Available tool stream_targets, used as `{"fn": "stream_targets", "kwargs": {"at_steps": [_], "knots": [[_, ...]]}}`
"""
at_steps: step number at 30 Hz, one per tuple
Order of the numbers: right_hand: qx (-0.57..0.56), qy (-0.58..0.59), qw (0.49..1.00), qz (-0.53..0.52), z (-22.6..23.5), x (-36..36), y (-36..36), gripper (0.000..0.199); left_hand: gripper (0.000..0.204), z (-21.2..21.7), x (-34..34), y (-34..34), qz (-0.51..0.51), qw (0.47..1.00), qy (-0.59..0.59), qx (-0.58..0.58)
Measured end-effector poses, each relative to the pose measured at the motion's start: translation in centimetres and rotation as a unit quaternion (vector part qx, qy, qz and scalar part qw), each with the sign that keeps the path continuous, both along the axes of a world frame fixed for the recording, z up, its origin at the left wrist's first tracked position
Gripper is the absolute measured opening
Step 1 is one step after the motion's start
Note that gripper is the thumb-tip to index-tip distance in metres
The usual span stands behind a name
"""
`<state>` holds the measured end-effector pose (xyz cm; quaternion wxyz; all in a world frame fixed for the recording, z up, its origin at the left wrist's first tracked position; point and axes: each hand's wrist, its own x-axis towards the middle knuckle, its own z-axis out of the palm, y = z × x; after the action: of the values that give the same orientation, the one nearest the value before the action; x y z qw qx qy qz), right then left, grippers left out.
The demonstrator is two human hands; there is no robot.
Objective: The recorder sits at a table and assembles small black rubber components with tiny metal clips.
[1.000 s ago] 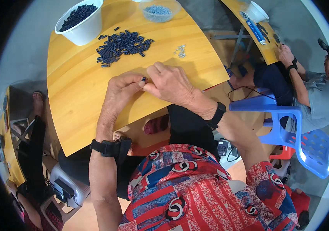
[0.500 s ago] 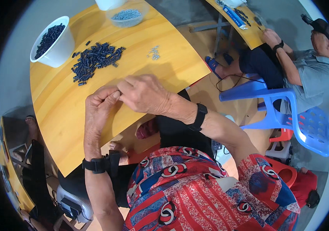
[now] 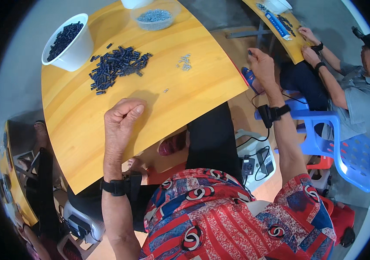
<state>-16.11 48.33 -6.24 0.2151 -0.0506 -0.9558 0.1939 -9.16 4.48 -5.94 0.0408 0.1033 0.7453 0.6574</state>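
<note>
My right hand (image 3: 262, 67) is raised past the table's right edge. A small black cylindrical piece (image 3: 250, 52) is pinched between its thumb and fingertip. Over the near part of the wooden table (image 3: 76, 143), my left hand (image 3: 122, 116) is closed with the thumb against the curled fingers; whatever lies inside is hidden. Beyond it, a heap of short black cylindrical pieces (image 3: 117, 67) covers part of the tabletop. One small metal pin-like part (image 3: 166, 90) lies by itself, and a little cluster of similar silvery parts (image 3: 185, 63) rests farther right.
A white tub (image 3: 81, 45) of black pieces stands at the far left. Behind is a clear round container (image 3: 172, 19) of grey metal parts, beside another white vessel (image 3: 133, 3). To the right, a person (image 3: 345, 82) works at another table near a blue plastic chair (image 3: 349, 151).
My hands were together over the table and have separated. The right moved far right, past the edge, with the black piece; the left stayed closed. A lone metal part now shows on the table.
</note>
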Motion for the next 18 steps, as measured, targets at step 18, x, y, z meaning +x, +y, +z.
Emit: {"fn": "stream_targets", "kwargs": {"at_steps": [18], "knots": [[-0.335, -0.165, 0.887, 0.271, 9.1, 1.5, -15.7, 0.019, 0.01, -0.6, 0.4, -0.4, -0.009, 0.999, 0.048, 0.014]]}}
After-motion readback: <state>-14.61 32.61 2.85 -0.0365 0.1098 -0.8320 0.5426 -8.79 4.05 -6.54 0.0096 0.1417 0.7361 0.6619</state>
